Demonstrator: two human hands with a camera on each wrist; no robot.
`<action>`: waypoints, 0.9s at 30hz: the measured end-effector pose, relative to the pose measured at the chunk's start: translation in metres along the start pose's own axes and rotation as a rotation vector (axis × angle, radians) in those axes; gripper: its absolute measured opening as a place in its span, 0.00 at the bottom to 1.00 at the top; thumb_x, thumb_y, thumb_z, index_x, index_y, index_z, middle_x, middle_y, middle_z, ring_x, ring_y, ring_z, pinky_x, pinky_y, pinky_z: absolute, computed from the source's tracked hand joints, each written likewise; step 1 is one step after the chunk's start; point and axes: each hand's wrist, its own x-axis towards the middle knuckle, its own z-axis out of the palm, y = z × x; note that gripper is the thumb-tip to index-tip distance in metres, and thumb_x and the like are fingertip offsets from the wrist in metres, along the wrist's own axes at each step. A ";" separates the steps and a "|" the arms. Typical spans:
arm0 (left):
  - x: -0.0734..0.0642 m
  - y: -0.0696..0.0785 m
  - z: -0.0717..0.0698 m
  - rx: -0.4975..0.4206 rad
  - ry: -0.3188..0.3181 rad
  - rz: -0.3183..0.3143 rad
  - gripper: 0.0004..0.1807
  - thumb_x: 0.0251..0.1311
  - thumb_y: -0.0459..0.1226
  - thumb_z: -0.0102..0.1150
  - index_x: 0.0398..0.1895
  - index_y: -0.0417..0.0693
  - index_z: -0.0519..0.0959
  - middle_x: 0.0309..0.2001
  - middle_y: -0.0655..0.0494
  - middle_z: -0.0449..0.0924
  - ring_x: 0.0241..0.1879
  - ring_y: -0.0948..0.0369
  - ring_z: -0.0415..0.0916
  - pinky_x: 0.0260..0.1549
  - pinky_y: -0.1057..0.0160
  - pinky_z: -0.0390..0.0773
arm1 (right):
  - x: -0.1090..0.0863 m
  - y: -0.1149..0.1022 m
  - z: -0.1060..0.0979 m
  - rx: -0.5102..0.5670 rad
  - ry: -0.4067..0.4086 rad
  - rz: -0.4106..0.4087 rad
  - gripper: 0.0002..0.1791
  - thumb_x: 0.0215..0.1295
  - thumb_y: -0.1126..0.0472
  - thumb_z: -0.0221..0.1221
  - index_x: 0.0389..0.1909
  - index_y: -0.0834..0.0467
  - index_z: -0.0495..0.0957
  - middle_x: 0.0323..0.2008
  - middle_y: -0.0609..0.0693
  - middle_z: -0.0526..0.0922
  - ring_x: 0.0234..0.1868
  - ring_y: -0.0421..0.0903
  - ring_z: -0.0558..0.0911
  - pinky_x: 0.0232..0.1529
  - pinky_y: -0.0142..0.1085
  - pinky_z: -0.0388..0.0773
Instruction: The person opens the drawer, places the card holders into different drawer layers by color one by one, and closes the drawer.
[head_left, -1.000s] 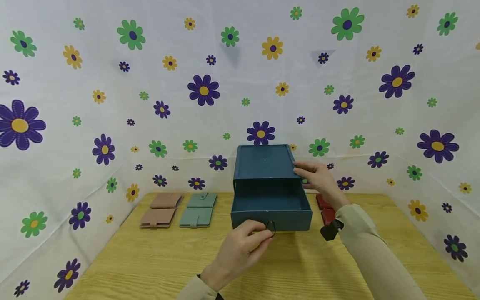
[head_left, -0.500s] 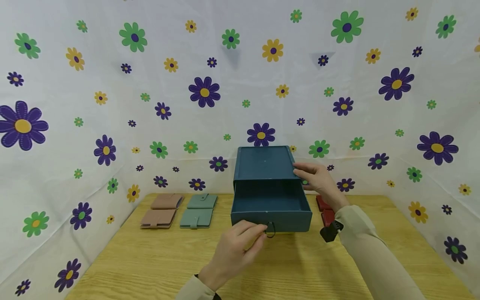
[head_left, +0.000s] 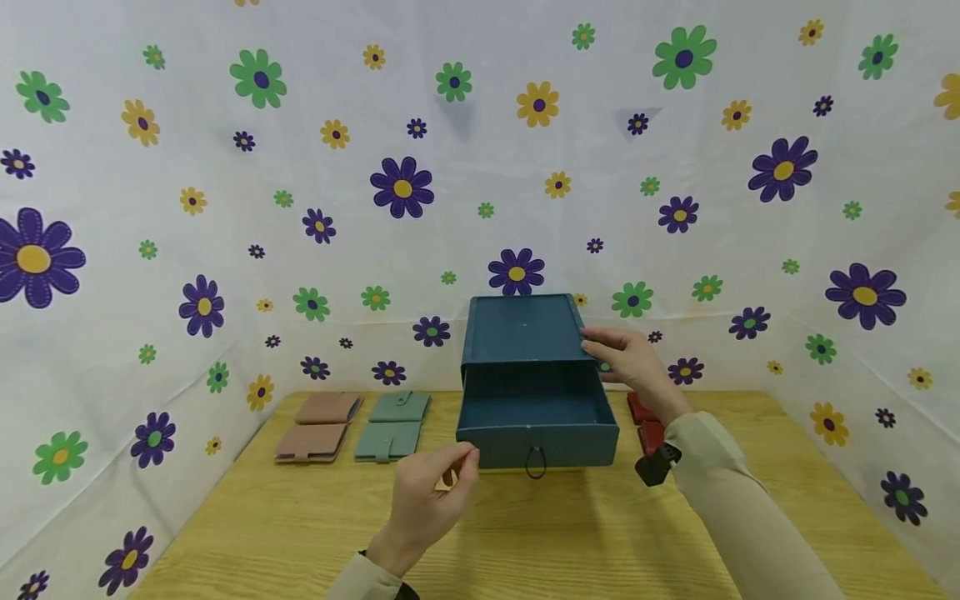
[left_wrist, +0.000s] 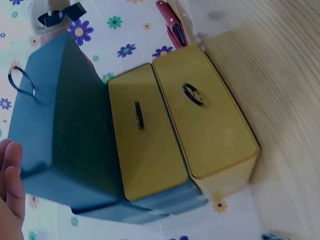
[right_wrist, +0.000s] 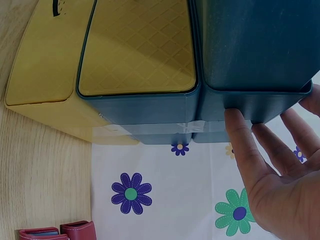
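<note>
We looked forward and down across the tabletop [head_left: 300,517] from the head, and nearer, turned sideways, from both wrists at the front-left and front-right of the drawer stack [left_wrist: 152,150], whose yellow fronts [right_wrist: 140,55] both wrist views shared.

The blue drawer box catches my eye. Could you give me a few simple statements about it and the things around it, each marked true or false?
1. The blue drawer stands open. True.
2. The left hand grips the drawer's loop. False: the hand is apart from the loop, which hangs free.
3. The right hand touches the drawer's blue casing. True.
4. In the head view, the red cases lie left of the casing. False: they lie to its right; the pink cases and green cases are on the left.
5. Two yellow fronts show in the left wrist view. True.
</note>
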 end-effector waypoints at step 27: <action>-0.048 -0.083 -0.042 0.258 -0.134 -0.188 0.07 0.54 0.26 0.64 0.30 0.46 0.83 0.18 0.64 0.78 0.16 0.76 0.64 0.17 0.78 0.65 | -0.001 -0.001 -0.002 0.007 -0.001 -0.003 0.28 0.72 0.49 0.56 0.69 0.55 0.69 0.70 0.57 0.67 0.67 0.61 0.72 0.57 0.53 0.76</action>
